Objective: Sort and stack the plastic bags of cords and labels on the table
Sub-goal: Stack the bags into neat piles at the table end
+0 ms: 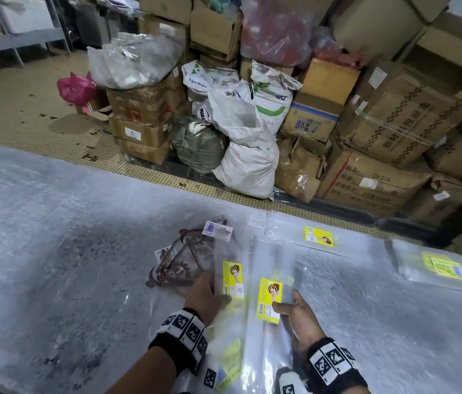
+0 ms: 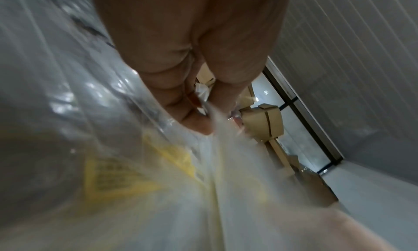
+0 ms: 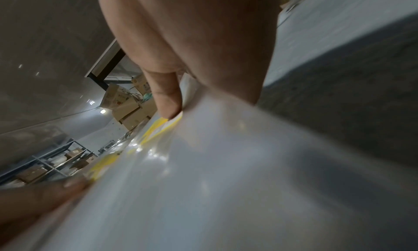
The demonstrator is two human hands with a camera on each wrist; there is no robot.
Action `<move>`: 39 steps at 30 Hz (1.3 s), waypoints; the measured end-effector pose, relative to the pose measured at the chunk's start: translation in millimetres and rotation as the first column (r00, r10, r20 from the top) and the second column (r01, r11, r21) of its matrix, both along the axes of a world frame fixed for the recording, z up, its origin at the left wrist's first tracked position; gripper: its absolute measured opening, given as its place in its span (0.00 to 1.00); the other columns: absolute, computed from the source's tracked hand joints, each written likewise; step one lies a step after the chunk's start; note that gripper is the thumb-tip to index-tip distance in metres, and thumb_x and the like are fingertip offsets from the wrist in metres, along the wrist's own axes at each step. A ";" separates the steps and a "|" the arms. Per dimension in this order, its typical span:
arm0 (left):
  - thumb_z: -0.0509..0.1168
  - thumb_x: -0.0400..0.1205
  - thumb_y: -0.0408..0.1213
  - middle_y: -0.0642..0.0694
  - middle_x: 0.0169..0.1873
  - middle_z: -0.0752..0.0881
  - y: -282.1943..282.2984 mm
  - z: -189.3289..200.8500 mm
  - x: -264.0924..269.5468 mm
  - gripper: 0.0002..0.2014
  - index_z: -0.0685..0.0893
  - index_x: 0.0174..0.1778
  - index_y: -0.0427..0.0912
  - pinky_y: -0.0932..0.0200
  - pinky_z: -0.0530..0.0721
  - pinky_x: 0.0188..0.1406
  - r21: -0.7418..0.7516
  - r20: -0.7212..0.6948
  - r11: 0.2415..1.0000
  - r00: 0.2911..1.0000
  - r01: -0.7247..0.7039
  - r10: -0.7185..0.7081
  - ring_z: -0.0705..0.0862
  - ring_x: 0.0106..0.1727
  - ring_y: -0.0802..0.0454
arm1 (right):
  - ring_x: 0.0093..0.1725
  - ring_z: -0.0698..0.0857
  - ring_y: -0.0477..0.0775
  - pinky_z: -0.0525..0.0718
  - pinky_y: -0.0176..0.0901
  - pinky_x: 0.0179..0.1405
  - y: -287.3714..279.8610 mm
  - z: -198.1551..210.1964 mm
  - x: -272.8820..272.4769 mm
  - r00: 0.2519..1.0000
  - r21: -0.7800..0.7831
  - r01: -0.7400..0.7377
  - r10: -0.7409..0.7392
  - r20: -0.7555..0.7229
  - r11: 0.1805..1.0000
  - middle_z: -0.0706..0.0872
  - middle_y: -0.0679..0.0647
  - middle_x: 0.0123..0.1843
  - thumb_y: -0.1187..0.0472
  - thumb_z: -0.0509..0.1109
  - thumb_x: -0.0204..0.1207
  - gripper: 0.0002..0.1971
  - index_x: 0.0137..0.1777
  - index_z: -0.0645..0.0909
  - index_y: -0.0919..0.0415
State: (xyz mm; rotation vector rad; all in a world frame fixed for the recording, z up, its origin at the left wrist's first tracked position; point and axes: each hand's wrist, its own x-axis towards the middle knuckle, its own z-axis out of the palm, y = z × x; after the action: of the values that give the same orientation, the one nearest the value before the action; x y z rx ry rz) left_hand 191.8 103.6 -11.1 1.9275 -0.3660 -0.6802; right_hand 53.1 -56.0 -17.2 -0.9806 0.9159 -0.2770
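On the grey table (image 1: pixel 53 223), each hand pinches a clear, yellow-labelled bag, fingertips hidden beneath blurred plastic.

floor (image 1: pixel 25 109): small beige tiles | cardboard boxes (image 1: pixel 380 123), white sacks (image 1: pixel 241 137) piled beyond worktop's (image 1: pixel 53 223) far edge | metal shelving (image 1: pixel 19 38) far left

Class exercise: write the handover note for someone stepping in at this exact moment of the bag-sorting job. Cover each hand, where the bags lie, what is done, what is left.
Left hand: pinches a clear bag with a yellow label.
Right hand: thumb on the yellow label of a second clear bag, gripping it.
Bag of brown cords: flat on the table, beyond the left hand.
Done, it seems: labelled bags laid at far centre and far right.
Left: place both held bags and the cords bag.
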 end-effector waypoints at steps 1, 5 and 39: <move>0.77 0.66 0.31 0.51 0.37 0.87 -2.0 0.4 -3.9 0.18 0.83 0.49 0.47 0.56 0.84 0.44 0.092 0.048 0.995 0.997 0.048 -0.052 0.87 0.43 0.47 | 0.41 0.89 0.61 0.88 0.48 0.35 -0.4 0.6 -2.5 1.000 0.003 0.008 -0.008 -0.008 1.000 0.90 0.64 0.50 0.86 0.60 0.73 0.24 0.63 0.81 0.65; 0.71 0.68 0.35 0.48 0.46 0.89 -17.3 5.2 -20.5 0.18 0.85 0.55 0.44 0.61 0.77 0.46 0.185 0.189 0.976 0.970 0.117 -0.152 0.86 0.51 0.48 | 0.40 0.88 0.61 0.85 0.46 0.30 -0.6 5.0 -12.5 0.999 0.018 0.020 -0.020 -0.035 1.000 0.90 0.64 0.49 0.84 0.60 0.73 0.22 0.61 0.82 0.64; 0.64 0.56 0.41 0.44 0.35 0.90 -84.6 -3.9 -87.5 0.16 0.87 0.36 0.39 0.51 0.85 0.42 0.137 -0.011 0.954 0.963 0.267 -0.268 0.89 0.42 0.44 | 0.30 0.87 0.62 0.83 0.47 0.30 -46.8 13.2 -102.2 0.971 -0.020 0.188 -0.188 -0.149 0.982 0.88 0.67 0.37 0.84 0.58 0.71 0.19 0.54 0.83 0.68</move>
State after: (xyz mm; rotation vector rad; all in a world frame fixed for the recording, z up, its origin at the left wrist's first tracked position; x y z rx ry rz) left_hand 104.3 19.1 -15.0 2.0315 -0.6069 -0.8941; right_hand -49.0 -102.8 -4.0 -0.9300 1.1495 -0.3694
